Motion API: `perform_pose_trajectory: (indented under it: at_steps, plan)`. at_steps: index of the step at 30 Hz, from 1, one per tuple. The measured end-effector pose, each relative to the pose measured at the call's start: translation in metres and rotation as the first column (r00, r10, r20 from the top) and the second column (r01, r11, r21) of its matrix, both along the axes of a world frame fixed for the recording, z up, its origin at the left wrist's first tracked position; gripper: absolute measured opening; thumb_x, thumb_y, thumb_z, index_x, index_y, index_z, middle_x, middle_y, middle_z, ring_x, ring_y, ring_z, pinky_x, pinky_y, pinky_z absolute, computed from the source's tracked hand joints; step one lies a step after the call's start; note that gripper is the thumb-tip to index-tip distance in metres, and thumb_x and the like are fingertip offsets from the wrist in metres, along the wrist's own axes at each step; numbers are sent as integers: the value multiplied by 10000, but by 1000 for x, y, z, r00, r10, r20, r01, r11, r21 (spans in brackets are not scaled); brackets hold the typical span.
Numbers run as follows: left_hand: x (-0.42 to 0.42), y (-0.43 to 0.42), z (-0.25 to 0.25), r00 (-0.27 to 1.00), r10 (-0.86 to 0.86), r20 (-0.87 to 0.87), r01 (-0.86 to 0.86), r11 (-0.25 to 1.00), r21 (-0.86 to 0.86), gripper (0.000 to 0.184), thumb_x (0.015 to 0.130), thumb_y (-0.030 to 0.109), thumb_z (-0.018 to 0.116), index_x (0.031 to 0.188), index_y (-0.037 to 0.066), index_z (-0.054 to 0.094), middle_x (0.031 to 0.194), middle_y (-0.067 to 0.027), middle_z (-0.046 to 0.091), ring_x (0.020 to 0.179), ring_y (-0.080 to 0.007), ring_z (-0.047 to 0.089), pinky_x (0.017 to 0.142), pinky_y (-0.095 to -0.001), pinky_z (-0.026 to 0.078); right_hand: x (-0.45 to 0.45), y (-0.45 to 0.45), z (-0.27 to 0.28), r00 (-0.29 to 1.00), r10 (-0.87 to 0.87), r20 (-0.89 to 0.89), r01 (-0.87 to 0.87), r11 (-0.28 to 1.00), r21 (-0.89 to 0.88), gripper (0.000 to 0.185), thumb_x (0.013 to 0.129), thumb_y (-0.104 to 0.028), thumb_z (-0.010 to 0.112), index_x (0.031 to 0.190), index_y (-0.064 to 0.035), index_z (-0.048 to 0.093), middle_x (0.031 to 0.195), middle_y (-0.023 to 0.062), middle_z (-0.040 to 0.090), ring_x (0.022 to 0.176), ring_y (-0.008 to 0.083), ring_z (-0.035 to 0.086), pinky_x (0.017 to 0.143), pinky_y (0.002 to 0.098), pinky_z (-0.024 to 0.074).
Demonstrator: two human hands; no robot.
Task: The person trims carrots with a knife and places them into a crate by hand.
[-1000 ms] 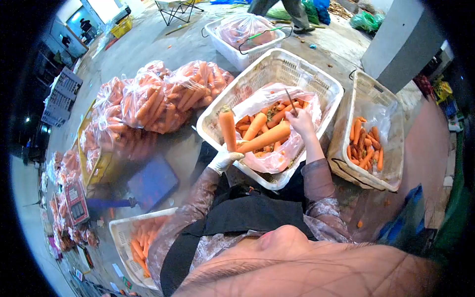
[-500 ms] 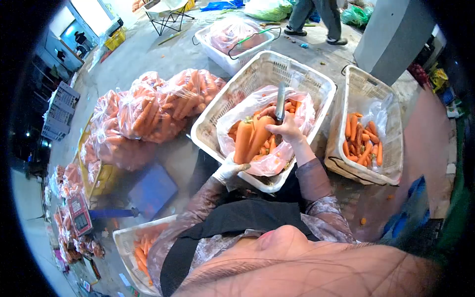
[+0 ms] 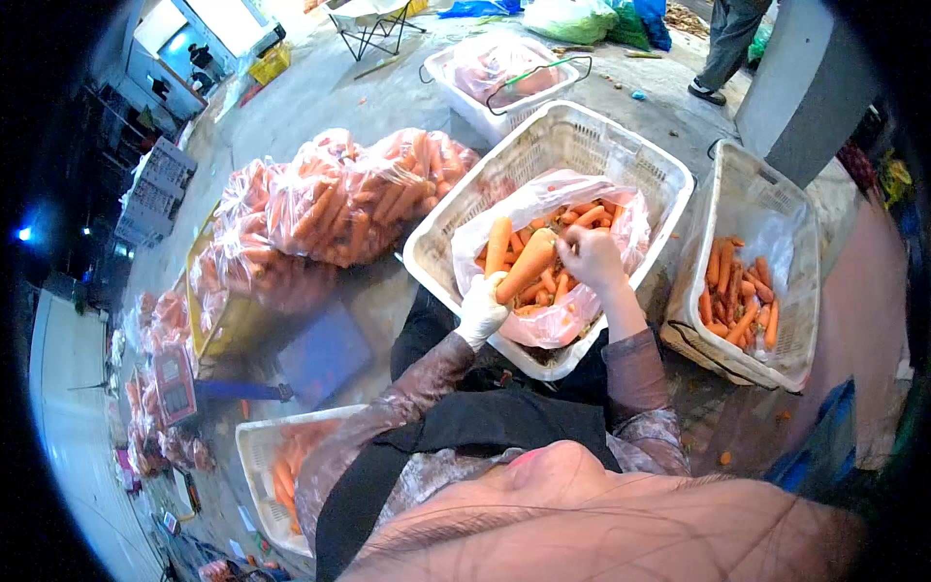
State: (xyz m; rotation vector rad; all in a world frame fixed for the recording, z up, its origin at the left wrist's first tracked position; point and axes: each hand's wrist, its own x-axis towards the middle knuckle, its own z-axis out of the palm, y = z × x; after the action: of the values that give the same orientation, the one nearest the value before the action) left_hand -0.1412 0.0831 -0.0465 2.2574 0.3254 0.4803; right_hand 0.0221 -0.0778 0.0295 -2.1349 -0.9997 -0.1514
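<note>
My gloved left hand (image 3: 482, 308) is closed around the lower ends of a thick carrot (image 3: 527, 267) and a second carrot (image 3: 498, 244), both pointing up and away from me. My bare right hand (image 3: 593, 255) is at the leafy top of the thick carrot, its fingers curled in. The metal blade seen in this hand before is hidden now, edge-on or behind the fingers. Below both hands, more carrots (image 3: 558, 283) fill a pink plastic bag (image 3: 558, 332). That bag lies open inside a white crate (image 3: 427, 254).
On the right stands another white crate (image 3: 800, 339) with carrots. Filled carrot bags (image 3: 335, 209) are piled at left, near a blue platform scale (image 3: 330, 354). A crate with a bag (image 3: 504, 68) is ahead; a person's leg (image 3: 729, 44) shows by a pillar (image 3: 815, 87).
My right hand has turned, and the upright blade has gone from sight. Both hands stay close together at the carrots. The view has shifted, and the walking person is farther right.
</note>
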Motion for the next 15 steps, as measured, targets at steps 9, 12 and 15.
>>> perform_pose_trajectory:
  at_steps: [9, 12, 15]
  plan:
    - [-4, 15, 7, 985, 163, -53, -155, 981, 120, 468, 685, 63, 686, 1136, 121, 572, 959, -160, 511, 867, -336, 551, 790, -383, 466, -13, 13, -3, 999, -32, -6, 31, 992, -121, 167, 751, -229, 590, 728, -69, 635, 651, 184, 619, 642, 356, 634, 613, 462, 515]
    - [-5, 17, 7, 987, 162, 3, -161, 982, 97, 445, 685, 110, 710, 1111, 150, 585, 912, -158, 521, 829, -345, 567, 735, -404, 473, -17, 15, -2, 997, -9, -82, -11, 971, -239, 181, 750, -228, 582, 756, -61, 651, 713, 195, 640, 694, 352, 644, 663, 453, 520]
    - [-9, 19, 10, 993, 114, 8, -115, 993, 27, 469, 667, 66, 702, 1118, 110, 582, 940, -149, 526, 865, -320, 559, 781, -383, 459, -24, 18, 3, 994, 12, -107, -30, 986, -166, 204, 741, -249, 619, 729, -46, 635, 671, 182, 620, 652, 346, 629, 628, 438, 499]
